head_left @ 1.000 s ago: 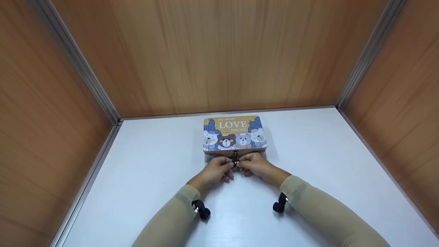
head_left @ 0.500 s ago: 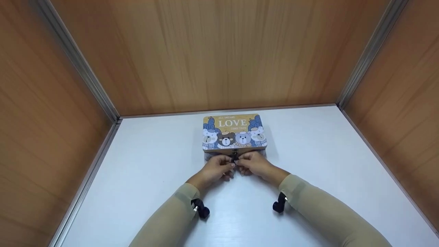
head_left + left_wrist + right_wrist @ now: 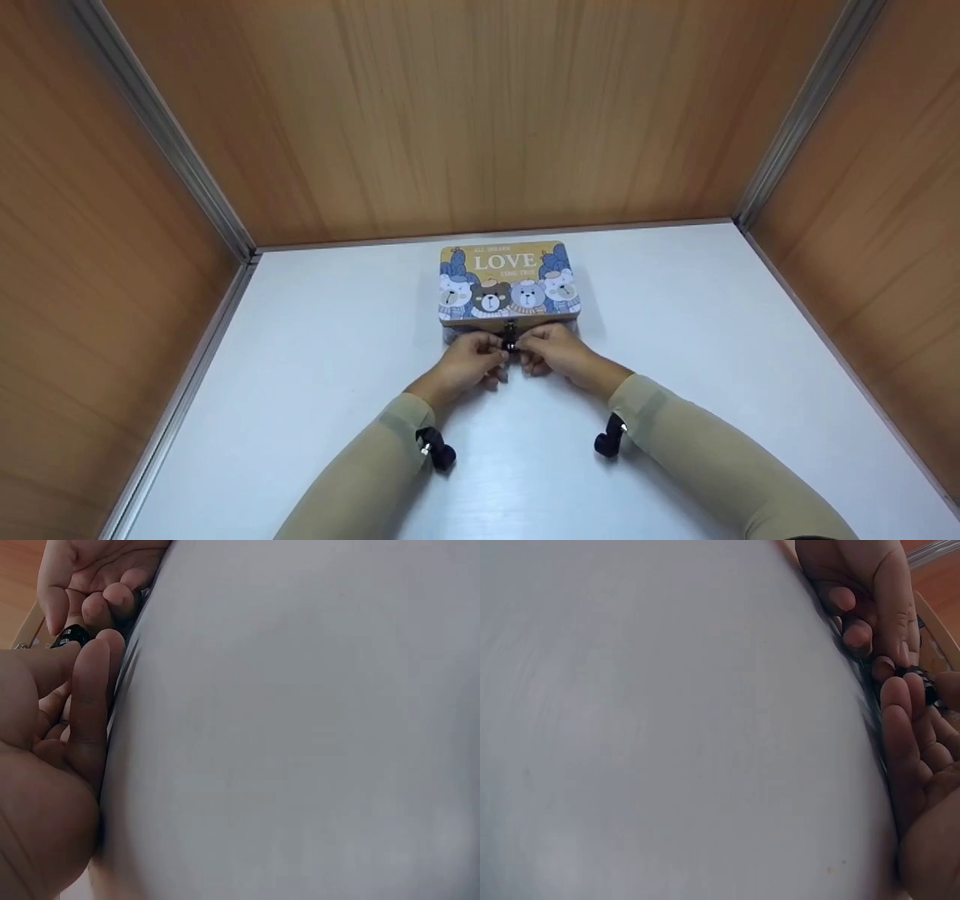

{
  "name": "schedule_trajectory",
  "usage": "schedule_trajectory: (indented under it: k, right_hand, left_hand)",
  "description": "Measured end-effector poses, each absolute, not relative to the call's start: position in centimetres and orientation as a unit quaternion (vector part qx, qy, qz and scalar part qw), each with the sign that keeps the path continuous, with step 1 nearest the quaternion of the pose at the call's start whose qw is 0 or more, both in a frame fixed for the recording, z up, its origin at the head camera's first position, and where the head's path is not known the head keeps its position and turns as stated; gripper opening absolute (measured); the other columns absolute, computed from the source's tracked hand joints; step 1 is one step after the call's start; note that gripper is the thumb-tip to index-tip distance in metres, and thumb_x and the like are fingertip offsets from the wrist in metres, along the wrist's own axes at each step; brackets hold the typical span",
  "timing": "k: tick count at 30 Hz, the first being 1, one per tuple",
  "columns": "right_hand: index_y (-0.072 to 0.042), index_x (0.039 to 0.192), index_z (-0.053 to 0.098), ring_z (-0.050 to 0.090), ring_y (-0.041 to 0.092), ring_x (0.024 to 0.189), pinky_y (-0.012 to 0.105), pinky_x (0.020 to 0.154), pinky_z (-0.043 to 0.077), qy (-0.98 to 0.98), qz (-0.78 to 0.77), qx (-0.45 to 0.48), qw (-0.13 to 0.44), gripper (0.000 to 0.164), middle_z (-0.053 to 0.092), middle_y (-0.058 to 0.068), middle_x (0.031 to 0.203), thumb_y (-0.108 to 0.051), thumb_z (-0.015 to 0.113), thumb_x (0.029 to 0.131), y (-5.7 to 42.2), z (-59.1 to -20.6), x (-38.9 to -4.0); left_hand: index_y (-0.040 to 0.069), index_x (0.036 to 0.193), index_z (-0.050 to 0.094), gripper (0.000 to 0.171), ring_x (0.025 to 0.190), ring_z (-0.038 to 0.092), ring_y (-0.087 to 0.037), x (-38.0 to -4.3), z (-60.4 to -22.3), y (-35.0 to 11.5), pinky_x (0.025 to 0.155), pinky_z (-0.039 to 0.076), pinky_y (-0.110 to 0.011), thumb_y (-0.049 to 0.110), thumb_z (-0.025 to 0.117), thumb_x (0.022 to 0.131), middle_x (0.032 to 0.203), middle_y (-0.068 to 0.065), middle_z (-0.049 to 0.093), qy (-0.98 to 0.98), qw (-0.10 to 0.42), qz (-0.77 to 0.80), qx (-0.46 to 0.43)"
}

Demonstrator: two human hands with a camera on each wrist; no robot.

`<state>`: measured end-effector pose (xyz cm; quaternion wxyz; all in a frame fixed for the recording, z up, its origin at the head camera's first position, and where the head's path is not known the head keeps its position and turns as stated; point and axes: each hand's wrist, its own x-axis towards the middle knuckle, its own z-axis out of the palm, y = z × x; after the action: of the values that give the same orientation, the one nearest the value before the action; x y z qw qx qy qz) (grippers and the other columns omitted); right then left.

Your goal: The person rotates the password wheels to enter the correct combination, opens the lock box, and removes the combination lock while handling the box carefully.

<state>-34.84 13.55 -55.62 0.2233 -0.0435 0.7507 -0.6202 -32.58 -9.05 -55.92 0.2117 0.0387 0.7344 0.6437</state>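
A tin box with a closed lid, printed with bears and the word LOVE, lies on the white table. At the clasp on its front hangs a small black padlock, which seems to have dials with pale marks. My left hand pinches the padlock from the left between thumb and fingers. From the right, my right hand pinches it too. Fingers partly cover the padlock in the left wrist view, and the markings are too small to read.
Wood-grain panels with metal edge strips enclose the white table at the back and both sides. The box stands near the back panel. Black wrist cameras sit on both sleeves.
The whole head view has shifted slightly, so box and hands appear a little higher. Both hands stay at the padlock, whose visible face looks dark half a second ago and shows bright marks now.
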Motion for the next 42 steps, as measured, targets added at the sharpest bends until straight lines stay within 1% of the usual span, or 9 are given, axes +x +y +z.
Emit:
schedule_trajectory:
  k: [6, 13, 22, 29, 35, 42]
  right_hand:
    - [0.002, 0.115, 0.08, 0.071, 0.01, 0.065, 0.021, 0.06, 0.063, 0.748, -0.623, -0.035, 0.227, 0.022, 0.074, 0.0, 0.078, -0.015, 0.069, 0.107, 13.51, -55.51, -34.58]
    - [0.002, 0.115, 0.08, 0.072, 0.01, 0.066, 0.022, 0.061, 0.064, 0.75, -0.623, -0.037, 0.221, 0.021, 0.075, 0.001, 0.078, -0.014, 0.068, 0.107, 13.44, -55.53, -34.51]
    - [0.003, 0.113, 0.079, 0.072, 0.01, 0.066, 0.022, 0.061, 0.064, 0.744, -0.628, -0.034, 0.225, 0.017, 0.075, 0.002, 0.079, -0.009, 0.072, 0.103, 13.34, -55.56, -34.54]
    - [0.004, 0.116, 0.078, 0.073, 0.011, 0.068, 0.022, 0.063, 0.066, 0.742, -0.63, -0.036, 0.228, 0.018, 0.076, 0.002, 0.081, -0.005, 0.072, 0.102, 13.35, -55.42, -34.66]
    - [0.003, 0.111, 0.08, 0.072, 0.009, 0.065, 0.021, 0.06, 0.064, 0.75, -0.622, -0.043, 0.221, 0.017, 0.075, 0.001, 0.078, -0.009, 0.072, 0.103, 13.31, -55.8, -34.76]
    - [0.003, 0.109, 0.08, 0.07, 0.008, 0.064, 0.02, 0.057, 0.061, 0.763, -0.609, -0.051, 0.21, 0.016, 0.074, 0.0, 0.076, -0.012, 0.075, 0.104, 13.07, -55.92, -34.69]
  left_hand:
    - [-0.004, 0.128, 0.069, 0.02, 0.08, 0.077, -0.016, -32.53, -56.08, -8.97, 0.065, 0.066, -0.026, 0.005, 0.069, 0.11, 0.111, -0.014, 0.076, 0.733, 0.207, 0.646, 0.037]
    - [-0.002, 0.124, 0.07, 0.017, 0.08, 0.077, -0.017, -32.45, -56.0, -8.94, 0.066, 0.067, -0.027, 0.006, 0.07, 0.109, 0.106, -0.013, 0.077, 0.734, 0.205, 0.647, 0.038]
    - [-0.001, 0.127, 0.07, 0.02, 0.079, 0.076, -0.018, -32.65, -56.15, -8.99, 0.066, 0.067, -0.028, 0.006, 0.07, 0.109, 0.105, -0.013, 0.076, 0.729, 0.211, 0.65, 0.037]
    - [-0.002, 0.13, 0.07, 0.023, 0.077, 0.076, -0.018, -32.69, -56.08, -8.89, 0.065, 0.067, -0.028, 0.005, 0.069, 0.109, 0.105, -0.012, 0.077, 0.729, 0.209, 0.651, 0.04]
    - [-0.003, 0.128, 0.07, 0.021, 0.075, 0.075, -0.016, -32.54, -56.09, -8.91, 0.064, 0.066, -0.026, 0.004, 0.069, 0.109, 0.102, -0.009, 0.076, 0.722, 0.209, 0.658, 0.042]
    - [-0.005, 0.128, 0.069, 0.021, 0.073, 0.074, -0.014, -32.44, -55.83, -8.95, 0.062, 0.064, -0.025, 0.005, 0.068, 0.11, 0.097, -0.009, 0.076, 0.726, 0.205, 0.654, 0.053]
